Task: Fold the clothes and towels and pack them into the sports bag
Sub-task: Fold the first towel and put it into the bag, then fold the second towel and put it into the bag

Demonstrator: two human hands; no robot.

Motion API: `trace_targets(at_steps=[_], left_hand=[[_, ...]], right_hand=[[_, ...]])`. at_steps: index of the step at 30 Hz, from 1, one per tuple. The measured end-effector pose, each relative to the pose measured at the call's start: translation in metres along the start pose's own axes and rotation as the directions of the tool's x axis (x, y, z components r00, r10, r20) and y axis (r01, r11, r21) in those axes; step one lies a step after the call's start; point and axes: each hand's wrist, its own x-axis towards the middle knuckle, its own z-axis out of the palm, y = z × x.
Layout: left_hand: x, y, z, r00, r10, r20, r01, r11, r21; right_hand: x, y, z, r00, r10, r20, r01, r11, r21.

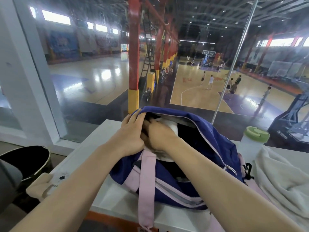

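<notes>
Fingers [148, 124] of both hands inside sports bag [209, 131]

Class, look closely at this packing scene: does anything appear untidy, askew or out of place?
Yes. A white towel lies rumpled and unfolded on the table right of the sports bag, not yet packed. Both hands, left hand and right hand, are at the bag's open mouth, where white cloth shows.
</notes>
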Motion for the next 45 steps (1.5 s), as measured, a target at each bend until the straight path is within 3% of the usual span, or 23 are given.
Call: trace_targets(at_steps=[2, 6, 11, 17, 24, 30, 35, 41, 45], left_hand=[[0.004, 0.005, -0.004, 1.0, 0.013, -0.016, -0.014, 1.0, -0.014], [0.01, 0.013, -0.011, 0.999, 0.014, -0.048, -0.017, 0.999, -0.047], [0.022, 0.015, -0.027, 0.997, 0.047, -0.057, -0.05, 0.998, -0.046], [0.016, 0.013, -0.023, 1.0, 0.011, -0.011, -0.011, 1.0, 0.019], [0.0, 0.006, -0.017, 1.0, -0.014, 0.002, 0.014, 0.973, 0.23], [-0.015, 0.022, -0.01, 1.0, 0.026, -0.011, -0.021, 0.943, 0.333], [-0.025, 0.056, 0.01, 0.991, 0.117, -0.06, -0.093, 0.946, 0.311], [-0.035, 0.119, 0.048, 0.987, 0.159, -0.037, -0.146, 0.961, 0.235], [-0.043, 0.17, 0.084, 0.984, 0.176, 0.011, -0.176, 0.978, 0.114]], right_hand=[[-0.003, 0.007, 0.004, 0.999, 0.046, -0.014, -0.048, 0.991, -0.124], [0.011, 0.001, 0.012, 0.948, 0.14, 0.287, -0.074, 0.971, -0.229], [0.022, 0.008, 0.021, 0.897, 0.152, 0.416, -0.075, 0.978, -0.196], [0.022, 0.015, 0.028, 0.91, 0.15, 0.387, -0.109, 0.986, -0.127], [-0.006, 0.027, 0.021, 0.993, 0.009, 0.117, -0.019, 0.996, 0.091], [-0.046, 0.038, 0.009, 0.992, 0.048, 0.112, -0.066, 0.984, 0.164], [-0.102, 0.057, -0.015, 0.995, 0.067, 0.07, -0.08, 0.977, 0.2], [-0.175, 0.092, -0.031, 0.994, 0.059, -0.088, -0.03, 0.954, 0.3], [-0.226, 0.126, -0.029, 0.971, 0.213, -0.105, -0.169, 0.931, 0.323]])
